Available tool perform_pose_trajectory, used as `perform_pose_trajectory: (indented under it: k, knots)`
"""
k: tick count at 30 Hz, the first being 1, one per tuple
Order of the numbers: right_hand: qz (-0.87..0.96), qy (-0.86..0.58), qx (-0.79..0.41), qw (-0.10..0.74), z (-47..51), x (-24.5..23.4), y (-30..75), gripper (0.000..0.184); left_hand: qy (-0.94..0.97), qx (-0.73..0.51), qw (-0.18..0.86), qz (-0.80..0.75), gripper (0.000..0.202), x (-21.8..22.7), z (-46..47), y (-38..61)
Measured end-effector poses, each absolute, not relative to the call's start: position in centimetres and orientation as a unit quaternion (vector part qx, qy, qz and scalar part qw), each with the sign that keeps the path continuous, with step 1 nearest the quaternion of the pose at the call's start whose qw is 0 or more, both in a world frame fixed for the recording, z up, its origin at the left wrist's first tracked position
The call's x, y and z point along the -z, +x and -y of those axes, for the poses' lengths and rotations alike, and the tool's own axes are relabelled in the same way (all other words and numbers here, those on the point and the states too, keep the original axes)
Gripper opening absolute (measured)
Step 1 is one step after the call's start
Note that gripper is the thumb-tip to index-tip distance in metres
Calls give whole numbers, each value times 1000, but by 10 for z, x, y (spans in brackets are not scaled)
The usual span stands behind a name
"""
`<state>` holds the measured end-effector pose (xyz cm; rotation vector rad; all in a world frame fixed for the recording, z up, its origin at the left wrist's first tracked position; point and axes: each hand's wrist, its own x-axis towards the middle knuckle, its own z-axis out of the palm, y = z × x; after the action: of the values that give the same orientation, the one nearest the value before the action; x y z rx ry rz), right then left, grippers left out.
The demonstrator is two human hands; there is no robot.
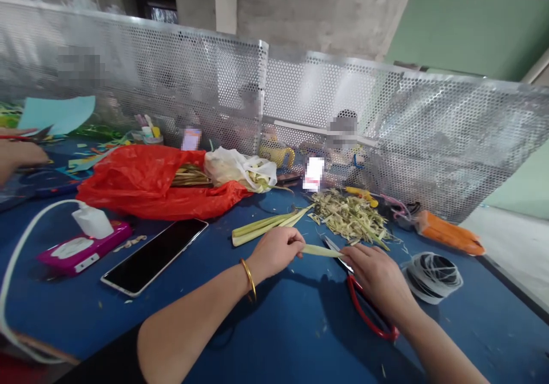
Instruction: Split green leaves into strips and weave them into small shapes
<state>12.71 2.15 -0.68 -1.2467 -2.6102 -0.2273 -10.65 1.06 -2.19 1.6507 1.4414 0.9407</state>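
Observation:
A pale green leaf strip [321, 250] is stretched between my two hands above the blue table. My left hand [277, 251], with a gold bangle at the wrist, pinches its left end. The fingers of my right hand [374, 269] close on the other end. Red-handled scissors [360, 307] lie on the table, partly hidden under my right hand, their blades pointing away from me. Just beyond my left hand rests a small bundle of longer green strips [259, 228]. Behind my right hand is a heap of leaf scraps [349, 215].
To the left lie a red plastic bag [128, 178], a smartphone [156, 258] and a magenta power strip [86, 249]. A spool [433, 277] and an orange packet [450, 233] sit at right. A perforated metal screen [206, 75] borders the back. Another person's hand [21, 152] holds scissors at far left.

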Motion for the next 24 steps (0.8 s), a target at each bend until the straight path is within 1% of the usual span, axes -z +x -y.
perform_pose_trajectory:
  k: [2, 6, 8, 10, 16, 21, 24]
  knots:
    - [884, -446, 51, 134, -20, 4, 128, 36, 597, -399, 407, -564, 19, 22, -11, -105]
    - [854, -479, -41, 200, -13, 4, 121, 34, 460, -462, 532, -540, 31, 24, -11, -99]
    - [843, -487, -73, 217, -8, 5, 116, 35, 409, -465, 592, -515, 34, 26, -9, -95]
    - [837, -493, -95, 216, -4, 7, 111, 35, 386, -458, 629, -495, 32, 29, -7, -91]
    - [845, -482, -135, 188, 5, 9, 100, 33, 353, -496, 636, -475, 17, 27, -5, -85]
    - [842, -484, -146, 186, 4, 9, 101, 32, 278, -560, 597, -503, 9, 23, -10, -94]
    - [839, -477, -177, 190, 3, 9, 102, 30, 251, -590, 577, -507, 8, 21, -13, -98]
